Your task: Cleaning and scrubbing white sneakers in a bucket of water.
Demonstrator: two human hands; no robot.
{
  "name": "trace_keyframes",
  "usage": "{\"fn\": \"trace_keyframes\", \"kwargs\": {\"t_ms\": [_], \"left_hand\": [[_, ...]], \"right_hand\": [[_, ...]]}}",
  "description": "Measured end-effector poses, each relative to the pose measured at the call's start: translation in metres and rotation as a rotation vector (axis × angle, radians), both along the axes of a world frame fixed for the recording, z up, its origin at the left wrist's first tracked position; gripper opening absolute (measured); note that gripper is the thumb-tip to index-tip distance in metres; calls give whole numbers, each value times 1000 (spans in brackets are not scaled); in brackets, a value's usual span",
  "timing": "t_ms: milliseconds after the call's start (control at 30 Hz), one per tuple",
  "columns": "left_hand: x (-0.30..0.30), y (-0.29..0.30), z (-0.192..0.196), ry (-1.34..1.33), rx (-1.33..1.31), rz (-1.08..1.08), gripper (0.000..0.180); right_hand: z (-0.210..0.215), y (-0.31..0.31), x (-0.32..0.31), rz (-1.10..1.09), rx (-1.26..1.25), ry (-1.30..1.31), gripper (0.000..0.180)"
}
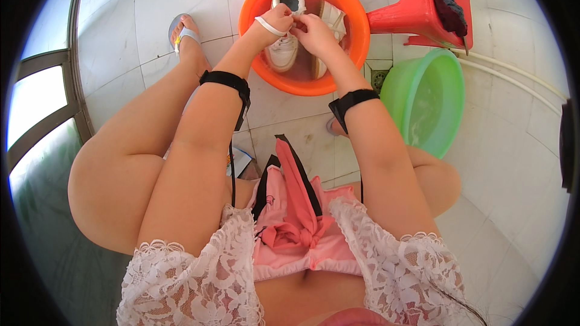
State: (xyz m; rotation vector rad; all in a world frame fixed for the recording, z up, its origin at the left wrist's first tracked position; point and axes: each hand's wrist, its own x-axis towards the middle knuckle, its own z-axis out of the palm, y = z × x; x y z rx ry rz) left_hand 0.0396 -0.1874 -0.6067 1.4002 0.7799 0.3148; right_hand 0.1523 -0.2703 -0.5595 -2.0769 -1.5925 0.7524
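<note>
We are holding both hands together over the orange basin [254, 15]. Our left hand [276, 21] and right hand [312, 29] are pinching the top of a white shoe [283, 51] lying just beneath them in the water. A second shoe [333, 19] is leaning beside our right hand.

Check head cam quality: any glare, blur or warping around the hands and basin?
Head view: strong fisheye, floor tile lines bow near the black rim. Bright daylight, sharp focus on the left hand and right hand over the orange basin; white shoes slightly washed out; mild sheen on the green basin; no motion blur.
</note>
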Motion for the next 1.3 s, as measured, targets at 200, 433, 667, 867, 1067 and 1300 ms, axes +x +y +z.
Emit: {"fn": "trace_keyframes", "kwargs": {"t_ms": [200, 433, 667, 867, 1067, 1300], "left_hand": [[-8, 2, 13, 177, 450, -156, 30], [-9, -2, -14, 157, 305, 3, 29], [2, -1, -7, 99, 415, 156, 22], [6, -8, 1, 214, 461, 124, 18], [3, -10, 12, 281, 633, 20, 17], [-6, 2, 15, 249, 133, 27, 27]], "right_hand": [[2, 1, 11, -51, -25, -291, 19], [25, 16, 10, -543, 606, 723, 23], [-25, 7, 17, -5, -55, 36, 24], [-44, 0, 2, -207, 87, 146, 29], [-28, 2, 4, -112, 2, 48, 28], [-5, -7, 34, 31, -216, -88, 17]]}}
